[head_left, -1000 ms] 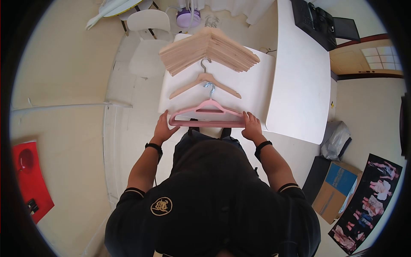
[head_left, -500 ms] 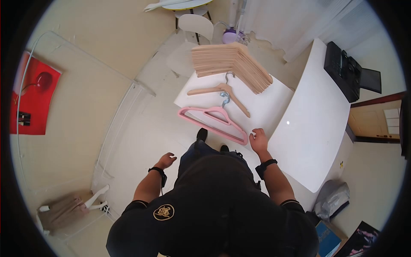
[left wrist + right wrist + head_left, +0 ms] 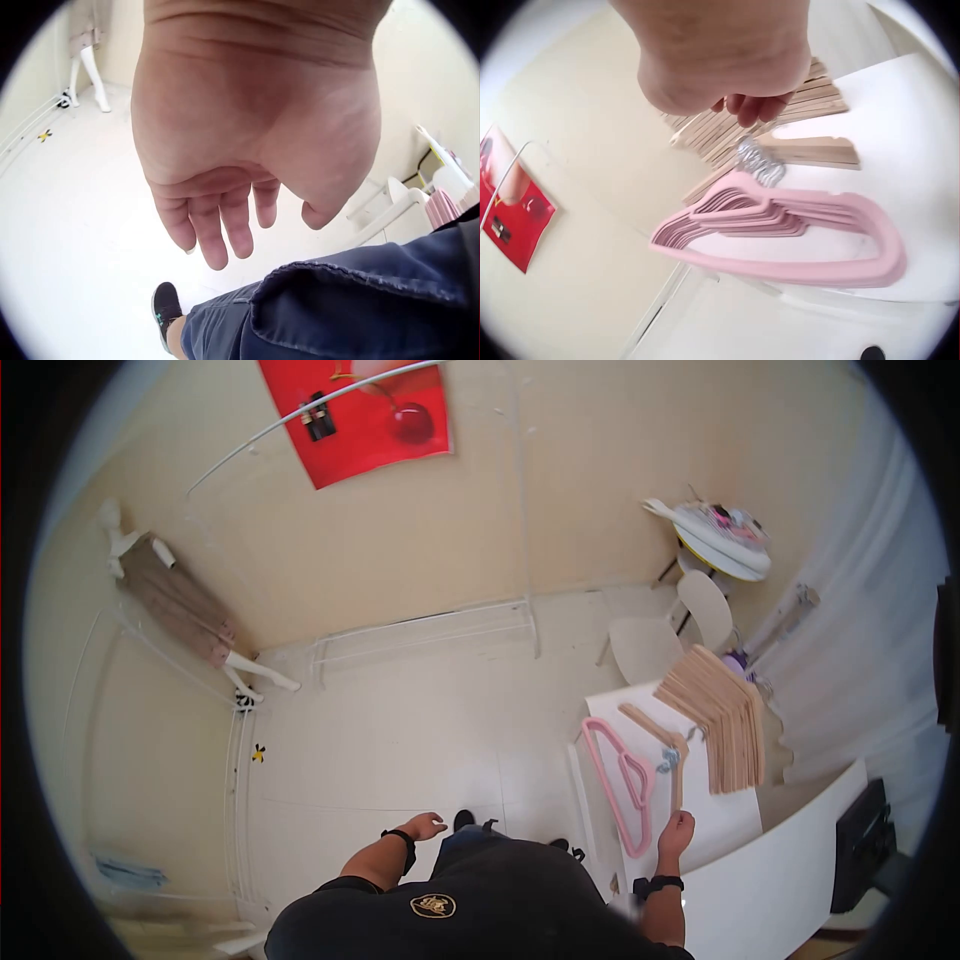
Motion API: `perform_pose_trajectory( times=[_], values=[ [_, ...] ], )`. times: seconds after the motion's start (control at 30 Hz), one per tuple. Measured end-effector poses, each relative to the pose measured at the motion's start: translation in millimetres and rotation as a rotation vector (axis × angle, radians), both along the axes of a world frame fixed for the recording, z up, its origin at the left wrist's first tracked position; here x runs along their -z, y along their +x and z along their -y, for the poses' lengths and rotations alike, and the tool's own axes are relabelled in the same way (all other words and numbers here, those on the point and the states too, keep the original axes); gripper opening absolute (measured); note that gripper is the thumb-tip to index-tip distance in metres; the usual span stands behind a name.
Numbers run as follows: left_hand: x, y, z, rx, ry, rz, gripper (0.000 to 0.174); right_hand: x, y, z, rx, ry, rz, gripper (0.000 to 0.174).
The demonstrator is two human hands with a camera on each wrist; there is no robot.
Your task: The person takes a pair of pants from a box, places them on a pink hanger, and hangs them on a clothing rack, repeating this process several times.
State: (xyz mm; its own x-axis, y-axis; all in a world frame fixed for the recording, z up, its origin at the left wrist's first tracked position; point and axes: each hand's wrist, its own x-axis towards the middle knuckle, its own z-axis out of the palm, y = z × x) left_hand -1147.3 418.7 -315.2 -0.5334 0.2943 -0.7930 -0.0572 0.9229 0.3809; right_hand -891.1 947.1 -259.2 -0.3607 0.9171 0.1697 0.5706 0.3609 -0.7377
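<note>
My left hand hangs in the air over the floor in front of my body. It holds nothing, and in the left wrist view its fingers point down, loosely bent. The right hand hovers near the table's edge with loosely curled fingers and nothing in them. Close by lies a stack of pink hangers with metal hooks bunched together. Behind that are wooden hangers lying apart from a large row of wooden hangers.
The hangers lie on a white table, beside a white counter with a black device. A chair stands behind. Along the wall are a clothes rail and a mannequin wearing a brown garment.
The head view has swung left, bringing the rail and mannequin into sight. Both hands have left the pink hangers they were touching; the left dropped back to my side. The hangers stay on the table.
</note>
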Motion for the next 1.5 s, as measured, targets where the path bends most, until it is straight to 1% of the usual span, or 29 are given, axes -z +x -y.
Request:
perform_pose_trajectory(
  times=[0.2, 0.27, 0.33, 0.4, 0.43, 0.53, 0.6, 0.63, 0.67, 0.73, 0.8, 0.87, 0.9, 0.97, 1.0, 1.03, 1.07, 1.1, 1.13, 1.17, 1.2, 1.27, 1.3, 1.33, 1.37, 1.4, 1.43, 1.47, 1.5],
  values=[
    [22.5, 40.7, 97.2, -0.25, 0.076, -0.023, 0.054, -33.9, -133.6, 51.2, -0.366, 0.081, -0.006, 0.016],
    [44.6, 56.8, 143.5, -0.359, 0.106, 0.015, 0.054, -35.9, -183.8, 91.2, -0.494, 0.011, 0.044, 0.017],
    [35.8, 67.5, 183.6, -0.421, 0.081, 0.034, 0.053, -41.5, -231.6, 144.4, -0.604, 0.013, 0.05, 0.02],
    [27.8, 74.8, 222.6, -0.522, 0.092, 0.049, 0.048, -35.1, -270.8, 195.3, -0.763, -0.074, 0.084, 0.022],
    [40.6, 77.7, 240.4, -0.572, 0.097, 0.034, 0.047, -27.6, -288.9, 216.7, -0.844, -0.095, 0.129, 0.024],
    [49.1, 87.3, 296.4, -0.736, 0.112, -0.018, 0.047, -15.8, -332.8, 284.8, -1.012, -0.058, 0.193, 0.026],
    [50.6, 96.0, 323.7, -0.859, 0.122, -0.022, 0.047, 36.0, -360.0, 300.2, -1.113, -0.069, 0.265, 0.029],
    [50.1, 100.7, 332.7, -0.922, 0.129, -0.089, 0.047, 47.4, -370.9, 310.1, -1.148, -0.139, 0.347, 0.028],
    [53.5, 104.0, 337.2, -0.986, 0.134, -0.16, 0.046, 59.1, -383.4, 316.6, -1.181, -0.201, 0.433, 0.028],
    [40.2, 117.3, 344.4, -1.116, 0.157, -0.19, 0.045, 71.1, -398.1, 335.5, -1.112, -0.507, 0.601, 0.034],
    [44.6, 132.3, 344.1, -1.194, 0.105, -0.29, 0.045, 106.2, -425.3, 330.6, -1.179, -0.588, 0.88, 0.032],
    [54.5, 156.9, 337.4, -1.345, 0.138, -0.258, 0.045, 131.2, -451.1, 343.1, -1.197, -0.596, 1.115, 0.035],
    [59.4, 171.0, 331.4, -1.439, 0.173, -0.224, 0.045, 125.1, -462.1, 362.9, -1.236, -0.575, 1.134, 0.035],
    [92.5, 207.3, 313.7, -1.482, 0.18, -0.276, 0.039, 116.7, -476.3, 397.1, -1.322, -0.486, 1.142, 0.026],
    [94.9, 222.0, 304.8, -1.469, 0.202, -0.191, 0.037, 119.2, -490.5, 418.9, -1.352, -0.475, 1.156, 0.026],
    [96.9, 237.6, 293.9, -1.437, 0.17, -0.054, 0.039, 122.6, -506.4, 439.5, -1.448, -0.434, 1.19, 0.028],
    [109.8, 253.7, 285.8, -1.345, 0.164, 0.045, 0.042, 129.2, -522.9, 459.3, -1.542, -0.393, 1.221, 0.029],
    [109.4, 265.9, 271.3, -1.482, 0.163, 0.154, 0.042, 143.2, -542.7, 476.9, -1.567, -0.386, 1.234, 0.029],
    [108.2, 275.6, 258.0, -1.615, 0.162, 0.266, 0.042, 156.5, -562.4, 495.5, -1.772, -0.28, 1.181, 0.03],
    [115.6, 286.3, 248.3, -1.548, 0.199, 0.273, 0.044, 167.0, -577.6, 513.9, -1.973, -0.173, 1.113, 0.03],
    [119.6, 290.9, 245.6, -1.48, 0.235, 0.28, 0.046, 169.1, -587.3, 534.6, -1.995, -0.173, 1.12, 0.03],
    [108.1, 280.0, 244.1, -1.737, 0.293, 0.412, 0.049, 163.8, -610.8, 580.1, -1.957, -0.134, 1.166, 0.029],
    [99.2, 268.5, 254.7, -1.657, 0.247, 0.378, 0.05, 160.5, -623.4, 603.0, -1.977, -0.134, 1.17, 0.029],
    [106.8, 257.7, 268.9, -1.677, 0.241, 0.382, 0.05, 158.7, -634.1, 622.9, -1.812, -0.24, 1.274, 0.029],
    [115.5, 245.2, 287.4, -1.563, 0.244, 0.16, 0.05, 157.9, -640.8, 640.9, -1.635, -0.342, 1.372, 0.03],
    [118.1, 240.8, 300.4, -1.436, 0.239, -0.052, 0.05, 158.0, -650.0, 659.8, -1.648, -0.35, 1.39, 0.03],
    [106.0, 213.5, 311.6, -1.451, 0.223, -0.042, 0.05, 168.4, -667.1, 678.3, -1.639, -0.362, 1.432, 0.033],
    [64.6, 189.5, 359.6, -1.755, 0.253, 0.119, 0.051, 176.7, -678.7, 698.3, -1.631, -0.374, 1.47, 0.036],
    [52.2, 170.4, 382.2, -1.789, 0.086, -0.061, 0.053, 171.6, -687.3, 721.3, -1.667, -0.324, 1.458, 0.036]
  ],
)
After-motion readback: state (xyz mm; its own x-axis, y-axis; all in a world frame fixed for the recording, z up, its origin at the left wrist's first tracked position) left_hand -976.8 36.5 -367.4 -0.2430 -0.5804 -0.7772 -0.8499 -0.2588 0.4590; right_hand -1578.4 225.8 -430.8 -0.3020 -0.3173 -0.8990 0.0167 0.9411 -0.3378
